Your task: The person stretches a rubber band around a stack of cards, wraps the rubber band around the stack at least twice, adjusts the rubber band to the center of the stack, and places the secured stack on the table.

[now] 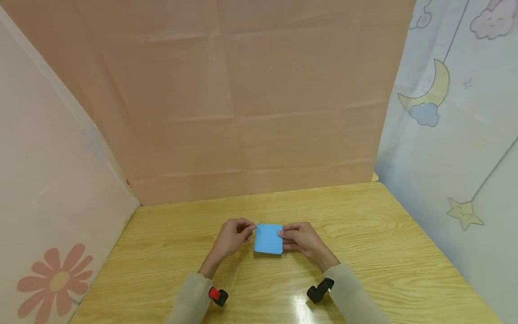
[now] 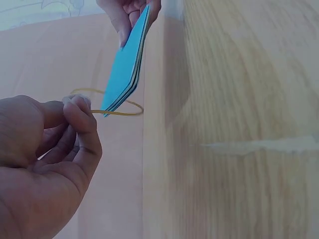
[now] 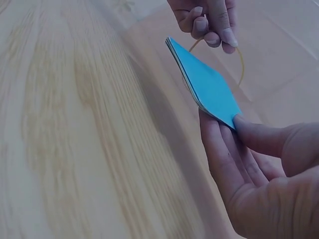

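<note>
A small notebook (image 1: 268,239) with a bright blue cover, rounded corners and several thin layers along its edge is held above the table. My right hand (image 1: 304,240) grips its right side, thumb on the blue cover and fingers beneath. A thin yellow rubber band (image 2: 127,114) hangs in a loop about the notebook's near corner in the left wrist view. Thumb and fingertips of my left hand (image 1: 229,237) pinch that band at the notebook's upper left. In the right wrist view, the band (image 3: 242,69) bows out beyond the blue cover.
The wood-grain table (image 1: 364,234) extends around both hands. Behind it hangs a creased tan sheet (image 1: 243,112). Pale printed cloths stand at the left (image 1: 48,180) and right (image 1: 457,148) sides. Both wrists wear small black devices.
</note>
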`<state>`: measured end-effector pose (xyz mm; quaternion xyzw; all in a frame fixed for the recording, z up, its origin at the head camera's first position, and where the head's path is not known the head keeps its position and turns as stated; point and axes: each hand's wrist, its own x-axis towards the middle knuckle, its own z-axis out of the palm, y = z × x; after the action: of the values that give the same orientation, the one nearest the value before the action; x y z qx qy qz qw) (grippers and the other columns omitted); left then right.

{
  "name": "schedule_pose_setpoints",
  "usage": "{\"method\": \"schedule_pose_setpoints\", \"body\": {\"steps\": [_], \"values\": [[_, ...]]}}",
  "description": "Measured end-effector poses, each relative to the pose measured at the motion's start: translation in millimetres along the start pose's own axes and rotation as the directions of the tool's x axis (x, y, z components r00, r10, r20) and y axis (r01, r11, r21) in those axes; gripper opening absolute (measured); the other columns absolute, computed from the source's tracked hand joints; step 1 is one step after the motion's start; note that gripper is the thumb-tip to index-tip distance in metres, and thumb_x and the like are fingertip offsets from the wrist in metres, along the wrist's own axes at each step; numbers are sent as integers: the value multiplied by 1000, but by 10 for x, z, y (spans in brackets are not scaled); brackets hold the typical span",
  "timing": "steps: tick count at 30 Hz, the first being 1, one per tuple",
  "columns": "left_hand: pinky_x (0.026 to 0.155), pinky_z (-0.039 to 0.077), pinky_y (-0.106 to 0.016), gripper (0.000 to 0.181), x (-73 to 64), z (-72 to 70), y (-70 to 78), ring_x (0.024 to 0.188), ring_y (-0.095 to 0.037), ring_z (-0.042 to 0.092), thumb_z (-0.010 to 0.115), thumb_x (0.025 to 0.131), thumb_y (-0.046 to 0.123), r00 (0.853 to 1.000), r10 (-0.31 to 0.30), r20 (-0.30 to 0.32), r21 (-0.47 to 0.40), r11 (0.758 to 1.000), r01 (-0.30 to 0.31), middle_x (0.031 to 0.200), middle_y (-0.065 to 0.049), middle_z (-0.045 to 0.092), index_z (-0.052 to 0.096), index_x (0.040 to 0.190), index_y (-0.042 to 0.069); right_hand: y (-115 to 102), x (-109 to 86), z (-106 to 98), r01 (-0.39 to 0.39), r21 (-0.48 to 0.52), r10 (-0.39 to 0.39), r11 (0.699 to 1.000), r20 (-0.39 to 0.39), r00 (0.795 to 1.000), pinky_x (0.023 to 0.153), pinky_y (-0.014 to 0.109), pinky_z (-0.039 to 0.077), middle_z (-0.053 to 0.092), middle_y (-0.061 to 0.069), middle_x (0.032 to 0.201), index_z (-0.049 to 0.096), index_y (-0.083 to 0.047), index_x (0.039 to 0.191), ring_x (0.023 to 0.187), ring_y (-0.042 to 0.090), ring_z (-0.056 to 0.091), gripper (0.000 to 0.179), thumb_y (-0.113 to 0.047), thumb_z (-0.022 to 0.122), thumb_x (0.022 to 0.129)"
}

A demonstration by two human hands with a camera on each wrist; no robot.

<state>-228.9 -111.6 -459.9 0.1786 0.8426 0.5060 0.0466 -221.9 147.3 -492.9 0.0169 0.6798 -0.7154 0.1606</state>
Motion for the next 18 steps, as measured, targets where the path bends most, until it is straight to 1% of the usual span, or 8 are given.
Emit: {"method": "schedule_pose_setpoints", "body": {"steps": [2, 6, 9, 11, 13, 14, 18], "values": [[62, 57, -29, 19, -15, 16, -9, 79, -42, 68, 65, 106, 19, 1000, 2, 6, -10, 1000, -2, 92, -21, 74, 78, 108, 5, 0, 0, 12, 1, 2, -1, 1000, -6, 1000, 79, 35, 66, 75, 17, 107, 57, 15, 135, 84, 19, 77, 45, -9, 72, 100], [61, 56, -26, 18, -41, 53, -27, 79, -40, 68, 65, 106, 19, 1000, -17, 1, -24, 1000, 17, 89, -17, 73, 78, 107, 6, 1, 3, 26, 5, 13, -5, 1000, -20, 1000, 79, 36, 66, 74, 19, 109, 57, 15, 135, 84, 19, 77, 44, -8, 71, 100], [62, 58, -30, 17, -60, 73, -33, 79, -40, 68, 66, 106, 19, 1000, -28, -6, -27, 999, 28, 88, -14, 72, 78, 106, 8, 7, 13, 25, 4, 15, -3, 1000, -32, 999, 78, 36, 66, 75, 18, 107, 57, 15, 135, 84, 19, 77, 43, -7, 70, 100], [64, 60, -37, 17, -73, 82, -39, 80, -40, 68, 65, 106, 18, 1000, -27, -3, -29, 999, 27, 89, -14, 72, 78, 106, 7, 14, 20, 21, 0, 18, 1, 1000, -43, 999, 78, 36, 66, 75, 16, 105, 58, 15, 134, 83, 18, 77, 42, -6, 70, 100], [66, 61, -42, 18, -88, 86, -43, 80, -40, 68, 64, 106, 18, 1000, -23, 2, -33, 999, 23, 90, -15, 72, 77, 106, 6, 22, 27, 15, -2, 23, 4, 1000, -53, 999, 78, 36, 66, 75, 15, 104, 58, 15, 134, 82, 18, 77, 41, -6, 70, 100], [66, 61, -42, 18, -96, 87, -46, 79, -39, 68, 64, 106, 17, 1000, -23, 5, -34, 999, 23, 90, -16, 72, 77, 106, 6, 25, 31, 12, -3, 26, 5, 1000, -58, 998, 78, 36, 66, 76, 15, 104, 58, 15, 134, 82, 18, 77, 41, -6, 70, 100], [64, 60, -36, 19, -119, 93, -63, 76, -33, 68, 63, 107, 16, 1000, -11, 15, -29, 1000, 12, 92, -22, 73, 77, 107, 4, 31, 38, 6, -7, 44, 10, 999, -84, 996, 77, 36, 66, 75, 17, 106, 58, 15, 134, 82, 20, 77, 41, -5, 70, 99]]}}
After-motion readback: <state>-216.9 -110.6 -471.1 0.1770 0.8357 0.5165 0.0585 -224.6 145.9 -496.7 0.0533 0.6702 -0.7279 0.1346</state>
